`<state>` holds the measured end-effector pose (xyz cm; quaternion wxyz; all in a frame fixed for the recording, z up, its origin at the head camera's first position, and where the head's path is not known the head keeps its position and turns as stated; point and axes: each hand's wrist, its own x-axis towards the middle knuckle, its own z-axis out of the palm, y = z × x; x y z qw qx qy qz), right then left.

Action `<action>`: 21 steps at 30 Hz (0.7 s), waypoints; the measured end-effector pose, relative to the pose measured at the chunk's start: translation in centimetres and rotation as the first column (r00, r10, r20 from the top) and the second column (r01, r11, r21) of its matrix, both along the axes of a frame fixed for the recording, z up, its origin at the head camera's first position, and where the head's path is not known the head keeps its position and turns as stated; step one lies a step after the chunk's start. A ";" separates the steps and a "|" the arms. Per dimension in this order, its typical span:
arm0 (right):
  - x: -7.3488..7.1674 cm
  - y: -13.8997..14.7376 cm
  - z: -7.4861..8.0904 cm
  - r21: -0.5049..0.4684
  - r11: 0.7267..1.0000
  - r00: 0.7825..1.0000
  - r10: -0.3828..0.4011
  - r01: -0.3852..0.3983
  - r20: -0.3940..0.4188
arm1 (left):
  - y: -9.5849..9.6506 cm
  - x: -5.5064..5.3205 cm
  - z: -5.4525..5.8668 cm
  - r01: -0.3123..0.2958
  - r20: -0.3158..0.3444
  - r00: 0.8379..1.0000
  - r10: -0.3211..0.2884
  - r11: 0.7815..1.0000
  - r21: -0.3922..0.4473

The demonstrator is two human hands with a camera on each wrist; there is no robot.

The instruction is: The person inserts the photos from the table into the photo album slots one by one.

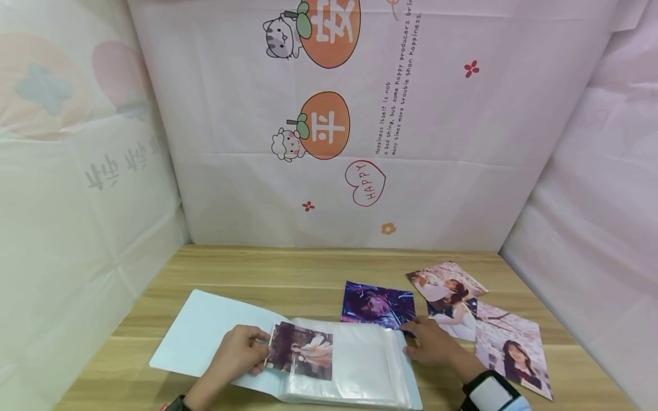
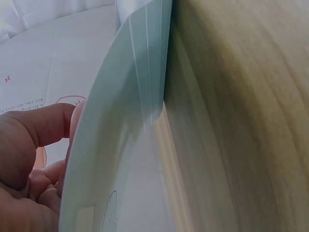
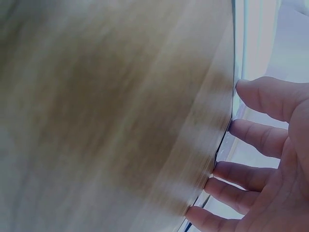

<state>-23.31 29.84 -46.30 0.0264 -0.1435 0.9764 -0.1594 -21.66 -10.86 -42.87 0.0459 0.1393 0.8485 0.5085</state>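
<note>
A photo album lies open, with its pale blue cover (image 1: 205,331) folded out to the left and its clear sleeve pages (image 1: 360,365) on the right. My left hand (image 1: 241,351) pinches the left edge of a dark-toned photo (image 1: 313,354) showing a figure in pale clothing, which overlaps the top page. In the left wrist view, the cover (image 2: 106,106) hides part of the curled fingers. At the album's right edge, my right hand (image 1: 434,345) touches down with spread fingers (image 3: 256,137), its fingertips beside the corner of a purple photo (image 1: 377,302).
To the right, several portrait photos lie overlapping, among them a blossom photo (image 1: 449,282) and another one (image 1: 514,348) nearer the front. The wooden table (image 1: 257,268) is enclosed by printed white cloth walls (image 1: 437,188) at the back and sides.
</note>
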 end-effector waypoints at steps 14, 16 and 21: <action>0.3 -0.2 0.0 0.001 1.000 0.999 0.005 -0.005 -0.037 | 1.2 -0.2 -0.3 0.060 -0.028 0.998 -0.061 0.998 -0.035; 0.4 -0.2 0.1 0.001 1.000 1.000 0.001 -0.001 -0.030 | 1.4 -0.3 -0.4 0.080 -0.027 0.996 -0.081 0.996 -0.034; 0.4 -0.3 0.4 -0.001 1.000 1.000 -0.003 0.003 -0.017 | 1.8 -0.2 -0.5 0.123 -0.014 0.992 -0.123 0.992 -0.005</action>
